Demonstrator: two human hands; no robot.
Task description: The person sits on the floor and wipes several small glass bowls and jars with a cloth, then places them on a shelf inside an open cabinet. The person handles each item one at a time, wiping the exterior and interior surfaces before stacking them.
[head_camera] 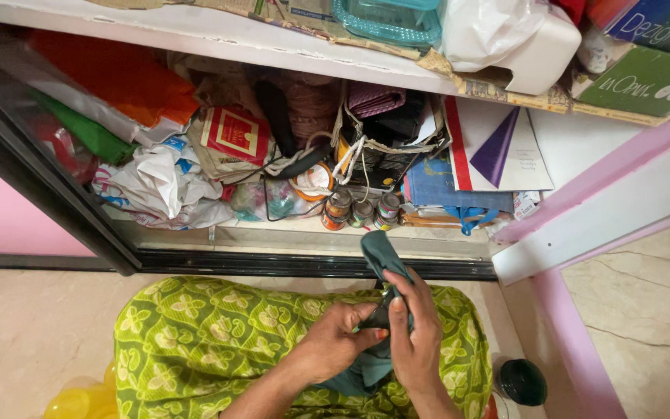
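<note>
Upright, dark cloth (pixel 381 256), both hands pinching

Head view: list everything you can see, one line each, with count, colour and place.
dark teal cloth: one, held in both hands above the lap.
small jars: four, orange and dark lids, front edge of the lower shelf.
tape roll: one, white and orange, behind the jars.
plastic bags: several, white, orange and green, left of the lower shelf.
red and cream packet: one, among the bags.
blue folder: one, right of the lower shelf.
teal container: one, upper shelf.
dark round lid: one, on the floor at the right.
green patterned garment: one, over the lap.
left hand: pinching the cloth.
right hand: gripping the cloth.
</note>
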